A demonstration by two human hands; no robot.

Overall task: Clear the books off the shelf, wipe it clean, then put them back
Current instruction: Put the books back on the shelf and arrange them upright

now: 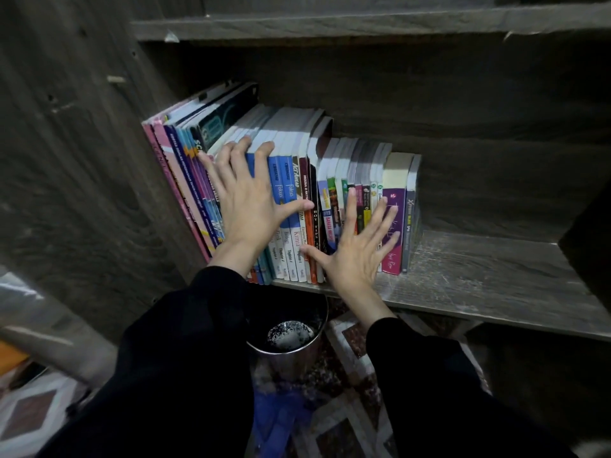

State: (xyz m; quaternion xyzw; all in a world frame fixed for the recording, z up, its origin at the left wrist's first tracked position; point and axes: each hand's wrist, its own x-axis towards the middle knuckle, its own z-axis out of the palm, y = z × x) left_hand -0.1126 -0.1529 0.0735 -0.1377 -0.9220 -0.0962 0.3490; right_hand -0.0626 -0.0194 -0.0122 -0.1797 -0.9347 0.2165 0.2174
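Head view: left hand (246, 206) and right hand (357, 249) press books (291, 180) with spread fingers (351, 209), likely final tidying; next, withdraw.

Left hand (246, 201) and right hand (355, 251) hide spines of several books (393, 209).

free: shelf (479, 276) right of books (297, 180) (bare) | blocked: left wall (82, 160)

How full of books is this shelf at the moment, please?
Partly full: the books stand packed against the left side wall, ending at a grey book; the shelf to its right is bare.
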